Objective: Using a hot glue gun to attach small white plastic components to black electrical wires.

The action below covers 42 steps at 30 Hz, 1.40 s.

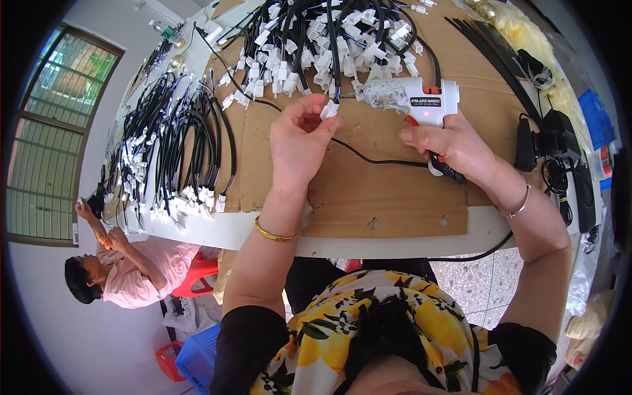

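Left grip [299,141] pinched white connector [329,109] at glue gun [421,99] nozzle; right grip [454,145] wrapped the gun's handle over cardboard [368,197] on counter [224,230].

Left hand [299,141] pinching connector [329,109], right hand [451,146] gripping glue gun [421,99]

Glue gun handle [442,164] inside right hand [454,146]

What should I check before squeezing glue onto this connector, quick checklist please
1. White connector pinched in left hand fingers: ok.
2. Glue gun gripped by right hand: ok.
3. Nozzle meets connector: ok, tip looks right at it.
4. Gun powered: ok, red lamp lit.
5. Fingertips away from nozzle: cannot tell, very close.
6. Cardboard sheet under the work: ok.
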Each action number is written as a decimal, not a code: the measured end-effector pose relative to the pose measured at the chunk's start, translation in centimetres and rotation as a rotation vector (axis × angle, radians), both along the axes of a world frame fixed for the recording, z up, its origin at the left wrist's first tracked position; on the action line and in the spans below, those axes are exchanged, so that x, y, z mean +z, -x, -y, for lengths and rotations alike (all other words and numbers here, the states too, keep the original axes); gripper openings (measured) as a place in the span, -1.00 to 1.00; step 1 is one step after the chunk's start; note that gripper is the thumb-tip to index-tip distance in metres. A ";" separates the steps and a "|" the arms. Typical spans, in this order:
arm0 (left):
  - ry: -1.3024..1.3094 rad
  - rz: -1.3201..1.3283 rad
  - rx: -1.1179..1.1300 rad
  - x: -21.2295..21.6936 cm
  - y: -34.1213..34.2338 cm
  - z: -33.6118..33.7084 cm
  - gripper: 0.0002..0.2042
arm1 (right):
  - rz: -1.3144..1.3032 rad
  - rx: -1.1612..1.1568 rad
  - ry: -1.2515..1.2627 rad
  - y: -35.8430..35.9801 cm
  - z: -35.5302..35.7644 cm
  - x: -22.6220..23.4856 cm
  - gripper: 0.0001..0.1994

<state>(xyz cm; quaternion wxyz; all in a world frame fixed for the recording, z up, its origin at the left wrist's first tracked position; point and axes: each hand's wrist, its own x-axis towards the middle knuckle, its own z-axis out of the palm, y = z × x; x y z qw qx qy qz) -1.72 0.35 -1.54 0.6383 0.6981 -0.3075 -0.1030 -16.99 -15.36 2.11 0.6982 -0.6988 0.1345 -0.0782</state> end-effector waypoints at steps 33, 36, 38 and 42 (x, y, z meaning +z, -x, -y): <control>-0.043 -0.039 0.013 0.6 0.6 0.1 -0.76 | 0.052 0.040 -0.056 -0.3 -0.2 -0.8 -0.79; -0.009 -0.055 0.002 0.9 0.8 0.2 -0.78 | 0.067 0.026 -0.018 -0.2 -0.4 -0.7 -0.79; 0.009 -0.064 -0.002 1.0 0.9 0.2 -0.79 | 0.077 0.028 0.031 -0.1 -0.5 -0.5 -0.80; 0.026 -0.070 -0.028 0.9 0.8 0.1 -0.80 | 0.095 0.044 -0.003 -0.3 -0.3 -0.9 -0.80</control>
